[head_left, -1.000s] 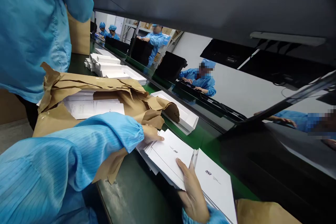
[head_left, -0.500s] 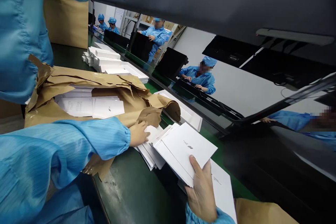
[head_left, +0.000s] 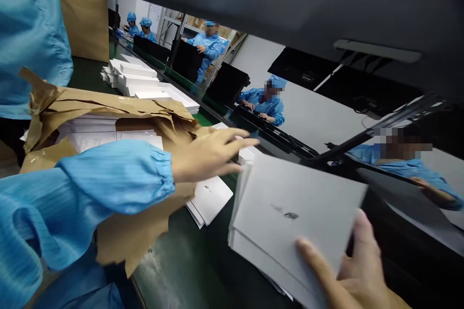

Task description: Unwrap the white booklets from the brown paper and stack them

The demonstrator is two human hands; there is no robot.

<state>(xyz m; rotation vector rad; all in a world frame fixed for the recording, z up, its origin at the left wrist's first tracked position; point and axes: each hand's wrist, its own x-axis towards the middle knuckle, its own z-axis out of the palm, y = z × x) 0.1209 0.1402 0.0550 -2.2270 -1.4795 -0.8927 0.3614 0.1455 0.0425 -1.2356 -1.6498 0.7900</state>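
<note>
A stack of white booklets [head_left: 286, 193] with a small dark print on the top cover is gripped by my right hand [head_left: 348, 265], thumb on top. My left hand [head_left: 213, 152] is stretched out just left of that stack, fingers apart and slightly blurred, with nothing in it. Below it, a smaller pile of white booklets [head_left: 210, 200] lies on the green work surface [head_left: 181, 251]. A torn brown paper wrapper [head_left: 126, 106] lies under and behind my left forearm, with more white printed booklets [head_left: 90, 137] showing inside.
White box parts [head_left: 134, 77] are piled beyond the wrapper. A person in blue [head_left: 32, 34] stands close at the left, beside a brown carton [head_left: 83, 19]. Across the line, several co-workers in blue sit or stand. A dark panel [head_left: 271, 0] hangs overhead.
My left hand has lifted off the small pile and reached right, its fingers spreading. The stack in my right hand has come up closer to the camera and moved right.
</note>
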